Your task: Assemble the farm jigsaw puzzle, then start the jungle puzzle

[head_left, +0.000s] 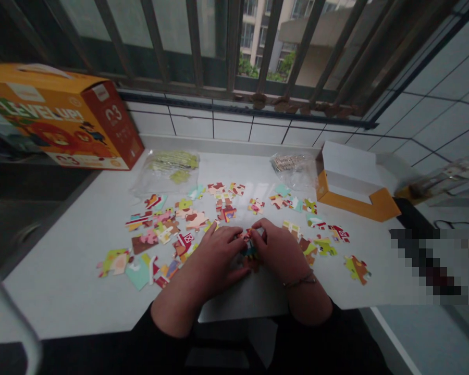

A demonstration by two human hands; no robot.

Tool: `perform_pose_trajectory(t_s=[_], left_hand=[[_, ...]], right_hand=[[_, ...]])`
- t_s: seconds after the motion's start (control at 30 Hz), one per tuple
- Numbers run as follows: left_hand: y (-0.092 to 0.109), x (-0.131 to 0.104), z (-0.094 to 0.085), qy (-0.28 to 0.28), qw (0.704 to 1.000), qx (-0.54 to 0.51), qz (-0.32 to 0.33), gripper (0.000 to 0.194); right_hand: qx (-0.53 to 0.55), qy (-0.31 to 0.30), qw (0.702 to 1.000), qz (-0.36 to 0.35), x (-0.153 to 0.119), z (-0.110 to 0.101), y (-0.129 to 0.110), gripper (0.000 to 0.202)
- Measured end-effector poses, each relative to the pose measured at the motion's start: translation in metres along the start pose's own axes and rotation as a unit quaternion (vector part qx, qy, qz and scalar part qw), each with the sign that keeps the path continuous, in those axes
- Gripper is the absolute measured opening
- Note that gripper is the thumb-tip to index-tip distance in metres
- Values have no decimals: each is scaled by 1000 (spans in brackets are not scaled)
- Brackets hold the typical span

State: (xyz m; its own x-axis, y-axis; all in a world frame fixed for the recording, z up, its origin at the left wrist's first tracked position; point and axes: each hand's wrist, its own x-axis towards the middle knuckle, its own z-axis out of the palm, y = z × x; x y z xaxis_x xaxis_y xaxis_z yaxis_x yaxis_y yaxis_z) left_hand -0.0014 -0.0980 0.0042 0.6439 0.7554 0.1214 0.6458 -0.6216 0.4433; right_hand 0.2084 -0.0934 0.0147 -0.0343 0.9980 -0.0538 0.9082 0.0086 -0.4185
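Observation:
Close to the table's front edge, both hands meet over joined jigsaw puzzle pieces (250, 251) with a small figure in blue printed on them. My left hand (219, 258) holds them from the left, its fingers curled at the top and its thumb lower down. From the right, my right hand (277, 247) pinches their upper edge, thumb and forefinger close together. Fingers cover part of the picture. Left of my hands lie many loose puzzle pieces (193, 219), among them a red barn piece (184, 242). Others, such as a green and brown piece (357, 269), lie to the right.
An orange box marked "LEVEL UP!" (58, 120) stands at the back left. Beside it lies a clear bag of green pieces (172, 166). Another clear bag (295, 169) and an opened orange and white box (354, 179) sit at the back right, below a barred window (230, 47).

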Motion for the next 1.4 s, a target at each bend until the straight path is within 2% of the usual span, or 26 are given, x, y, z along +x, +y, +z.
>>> perform_pose_trajectory(t_s=[0.2,0.47,0.6,0.97,1.4], left_hand=[[3,-3,-2,-5,1000,-14,4,38],[3,-2,0,-12,1000,-7,4,52],[2,-2,0,-9,1000,-1,4,55],[-11,-4,10,26,999,13,19,59],[-11,-3,7,33,999,7,19,59]], right_hand=[[-17,5,1000,10,0,0,1,18],[-29,11,999,25,0,2,-2,16],[-35,16,999,8,-1,2,-2,18],[-45,24,999,14,-1,2,-4,22],[-32,8,999,22,-1,0,-4,23]])
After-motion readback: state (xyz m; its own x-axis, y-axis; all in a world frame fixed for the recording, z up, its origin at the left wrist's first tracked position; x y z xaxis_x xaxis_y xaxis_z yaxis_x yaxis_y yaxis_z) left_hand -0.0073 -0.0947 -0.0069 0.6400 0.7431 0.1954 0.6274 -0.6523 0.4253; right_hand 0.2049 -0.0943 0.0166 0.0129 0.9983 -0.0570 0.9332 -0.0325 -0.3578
